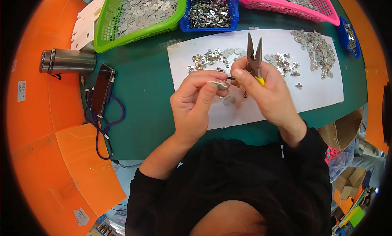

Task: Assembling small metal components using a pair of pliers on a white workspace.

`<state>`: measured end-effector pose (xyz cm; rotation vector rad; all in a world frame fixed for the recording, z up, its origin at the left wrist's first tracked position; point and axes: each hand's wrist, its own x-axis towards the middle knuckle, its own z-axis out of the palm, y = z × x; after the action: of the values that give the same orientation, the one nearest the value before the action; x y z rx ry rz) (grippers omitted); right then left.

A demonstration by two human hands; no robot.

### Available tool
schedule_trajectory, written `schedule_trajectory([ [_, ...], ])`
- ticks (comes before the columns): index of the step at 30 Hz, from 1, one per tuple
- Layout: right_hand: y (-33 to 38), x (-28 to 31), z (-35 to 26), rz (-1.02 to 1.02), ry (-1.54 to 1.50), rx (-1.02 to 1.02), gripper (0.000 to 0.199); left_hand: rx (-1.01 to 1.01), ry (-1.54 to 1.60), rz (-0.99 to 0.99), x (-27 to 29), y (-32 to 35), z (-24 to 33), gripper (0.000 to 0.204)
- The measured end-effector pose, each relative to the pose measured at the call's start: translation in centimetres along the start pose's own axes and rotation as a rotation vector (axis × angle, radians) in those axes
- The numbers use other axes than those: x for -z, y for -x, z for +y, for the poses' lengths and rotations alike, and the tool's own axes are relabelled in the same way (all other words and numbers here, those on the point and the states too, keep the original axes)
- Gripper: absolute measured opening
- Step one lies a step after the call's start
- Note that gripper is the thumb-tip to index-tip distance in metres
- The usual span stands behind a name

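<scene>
My left hand pinches a small flat grey piece between thumb and fingers. Close beside it, my right hand has needle-nose pliers with yellow grips tucked in the palm, jaws apart and pointing away from me. The thumb and forefinger of that hand also pinch a tiny dark part next to the grey piece; whether the two touch I cannot tell. Below both hands lies a white sheet. Small shiny metal clips and loose grey pieces are scattered on it.
Along the far edge stand a green basket of grey pieces, a blue bin of metal clips and a pink basket. Grey pieces are heaped at the sheet's right. A steel flask and a phone with a purple cord lie left.
</scene>
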<state>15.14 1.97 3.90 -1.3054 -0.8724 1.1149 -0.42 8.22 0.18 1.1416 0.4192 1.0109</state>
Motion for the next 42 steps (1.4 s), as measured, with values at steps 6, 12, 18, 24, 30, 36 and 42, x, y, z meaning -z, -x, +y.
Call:
schedule_trajectory([
  [6,-0.8,2.4,-2.5,-0.41,0.193,-0.253,0.018,-0.117,-0.364,-0.208,1.5,-0.5,0.4,0.01],
  [12,-1.3,3.6,-4.3,-0.588,0.341,-0.232,0.015,0.009,-0.257,-0.324,1.5,-0.4,0.5,0.013],
  [18,-1.9,3.2,-4.7,-0.638,0.348,-0.206,0.018,0.13,-0.027,-0.252,1.0,0.3,0.3,0.016],
  [24,-1.4,1.9,-2.7,-0.459,0.128,-0.282,0.021,-0.1,-0.243,-0.184,1.0,0.2,0.1,0.014],
  [30,0.0,-0.8,-0.6,-0.152,0.124,0.041,0.016,-0.281,-0.491,0.002,1.0,0.2,-0.2,0.013],
  [36,0.7,-1.5,0.7,-0.043,0.329,0.437,0.025,-0.354,-0.517,0.086,0.8,0.3,-0.2,0.012],
  [42,0.0,-0.3,0.9,-0.011,0.476,0.677,0.025,-0.441,-0.659,-0.133,1.3,-0.6,0.7,0.011],
])
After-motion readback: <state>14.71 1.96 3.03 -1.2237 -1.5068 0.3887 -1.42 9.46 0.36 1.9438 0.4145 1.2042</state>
